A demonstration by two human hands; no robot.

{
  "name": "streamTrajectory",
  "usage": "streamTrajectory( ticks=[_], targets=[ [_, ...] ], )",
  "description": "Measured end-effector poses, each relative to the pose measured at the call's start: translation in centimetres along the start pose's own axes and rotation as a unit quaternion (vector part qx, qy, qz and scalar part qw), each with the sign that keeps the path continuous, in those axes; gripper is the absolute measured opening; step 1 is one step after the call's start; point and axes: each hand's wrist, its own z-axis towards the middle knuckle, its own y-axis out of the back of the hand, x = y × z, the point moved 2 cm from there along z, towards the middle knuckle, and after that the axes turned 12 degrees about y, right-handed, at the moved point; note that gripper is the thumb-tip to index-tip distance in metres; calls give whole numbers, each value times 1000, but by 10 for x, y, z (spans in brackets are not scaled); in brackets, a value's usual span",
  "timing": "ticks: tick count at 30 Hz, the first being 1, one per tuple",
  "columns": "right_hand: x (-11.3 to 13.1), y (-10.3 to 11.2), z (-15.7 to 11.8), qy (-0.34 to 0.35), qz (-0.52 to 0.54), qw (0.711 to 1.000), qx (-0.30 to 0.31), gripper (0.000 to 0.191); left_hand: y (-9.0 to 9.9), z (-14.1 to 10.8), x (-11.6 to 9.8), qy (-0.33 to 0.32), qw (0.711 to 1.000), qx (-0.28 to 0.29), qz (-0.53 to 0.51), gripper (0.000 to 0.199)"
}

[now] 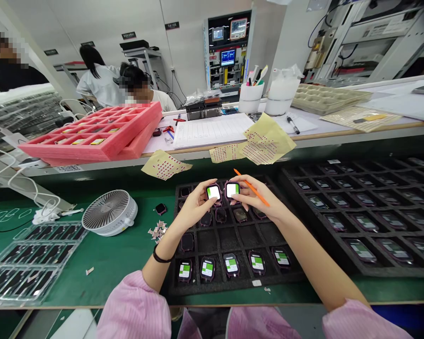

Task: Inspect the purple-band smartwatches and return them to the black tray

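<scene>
My left hand (196, 207) pinches a small square smartwatch body (214, 192) with a lit white screen. My right hand (254, 197) grips a matching smartwatch body (232, 190) beside it, and an orange stylus (252, 188) lies across those fingers. The two watches are almost touching. Beneath my hands is a black foam tray (229, 238) with square cells. Several watches with green-and-white screens sit in its nearest row, and darker watch bodies lie in cells near my hands. My hands hide part of the tray.
A second black tray (356, 212) of devices lies to the right. On the left are a white fan (109, 212), scattered small pieces (157, 230) and a clear plastic tray (31, 263). Beyond stand a pink foam tray (92, 136), yellow dotted sheets (265, 143) and a seated co-worker (141, 89).
</scene>
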Motion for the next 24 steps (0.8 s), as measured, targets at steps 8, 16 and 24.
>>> streamTrajectory(
  ticks=[8,16,24],
  targets=[
    [3,0,-1,-15,-22,997,-67,30,-1,-3,-6,12,999,-30,21,32],
    [5,-2,-1,-34,-26,997,-65,35,-1,-2,-2,6,1000,-10,24,35],
    [1,2,-1,-11,-26,1000,10,44,0,-1,-1,-29,999,7,17,47]
  ],
)
